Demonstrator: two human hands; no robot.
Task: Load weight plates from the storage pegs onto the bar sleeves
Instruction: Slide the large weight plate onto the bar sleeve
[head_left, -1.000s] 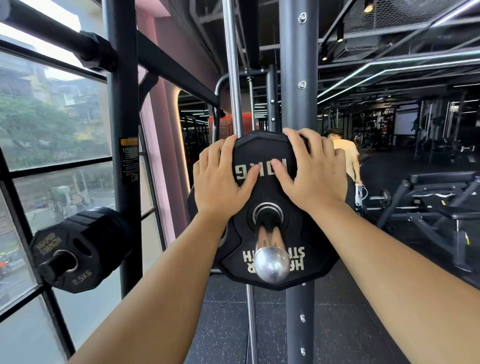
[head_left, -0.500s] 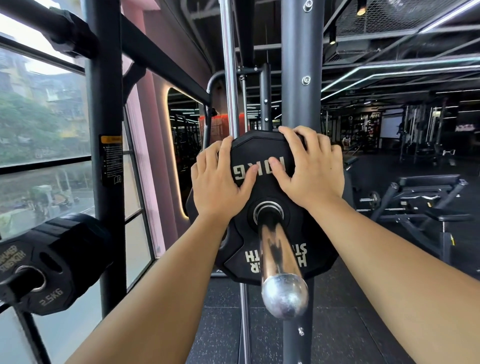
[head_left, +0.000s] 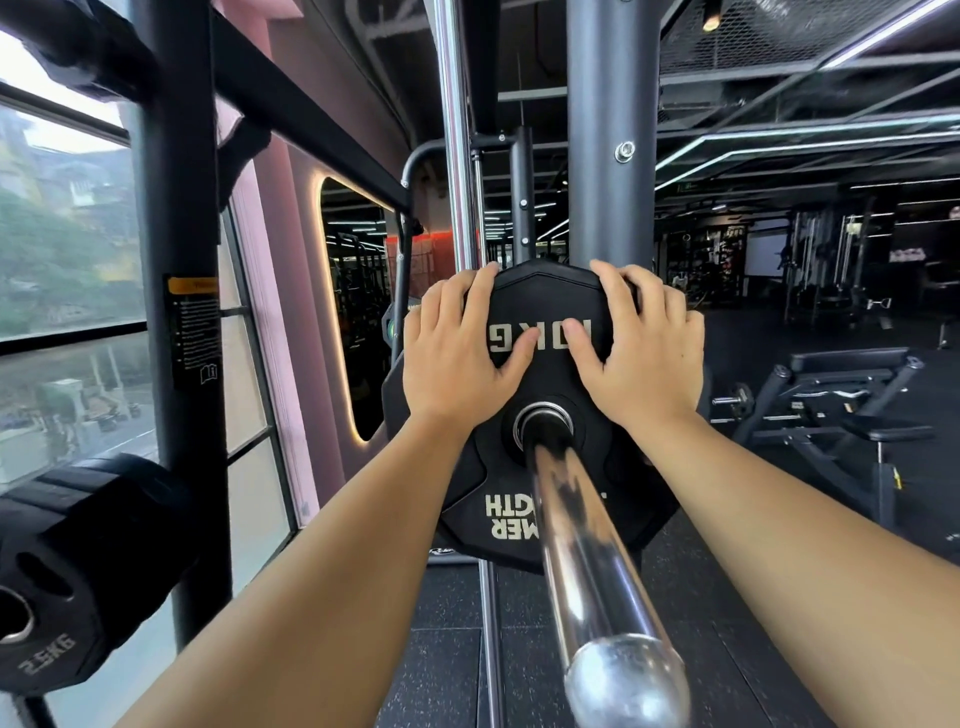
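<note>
Chrome bar sleeve (head_left: 576, 545) points toward camera, threading the plate (head_left: 540, 296).

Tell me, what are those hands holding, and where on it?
The black weight plate, by its upper rim: left hand at upper left, right hand at upper right.

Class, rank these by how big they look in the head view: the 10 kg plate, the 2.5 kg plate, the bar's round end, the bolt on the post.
1. 10 kg plate
2. 2.5 kg plate, cut by the picture's edge and nearer the camera
3. bar's round end, also near
4. bolt
</note>
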